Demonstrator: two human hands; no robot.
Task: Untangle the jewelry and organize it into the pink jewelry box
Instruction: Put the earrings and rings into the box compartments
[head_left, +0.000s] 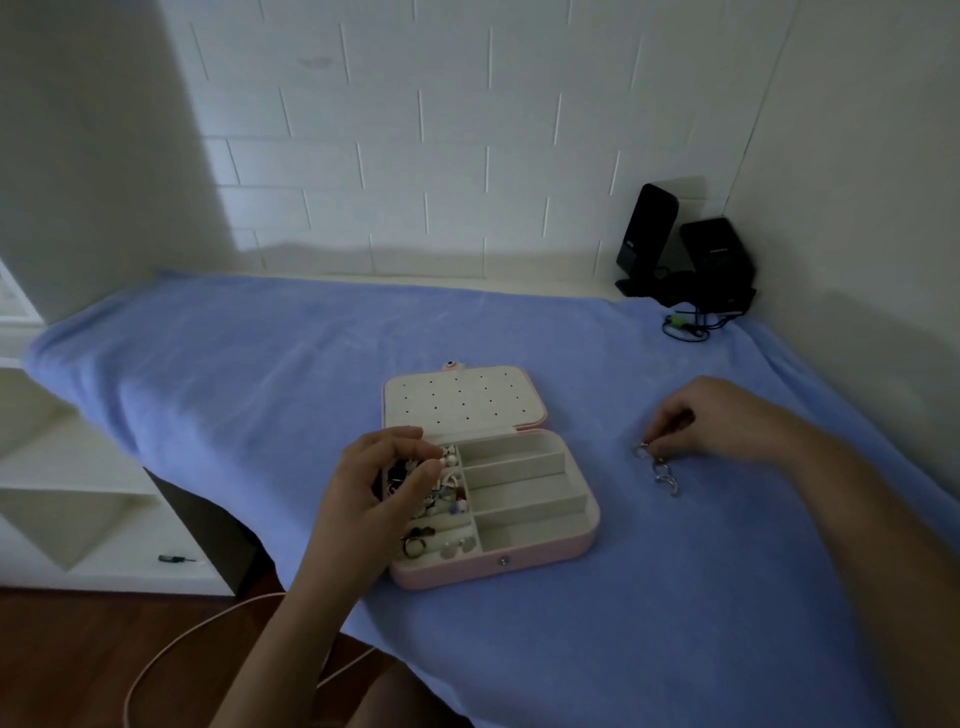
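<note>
From the head camera, the pink, round-cornered jewelry box (540, 558) lies open at the middle of the blue terry cloth (260, 364). Its cream perforated lid (462, 400) is folded back toward 12 o'clock.

The tangled jewelry (452, 493), a heap of pale beads, dark pieces and small metal loops, fills the compartments on the box's 9 o'clock side. Long cream slots run along its 3 o'clock side.

The left hand (379, 483) hovers over that heap with fingers curled. Thumb and forefinger appear to pinch a small pale piece of it.

At 3 o'clock, well apart from the box, the right hand (727, 421) pinches the top of a short string of silver rings (658, 467) resting on the cloth.

All of this is likely very light, small and slippery, and thin links and posts could bend or snag. It is best taken one piece at a time by fingertip pinch on a solid loop or bead, and teased out rather than pulled.

Two black speakers (691, 254) stand at 1 o'clock.
</note>
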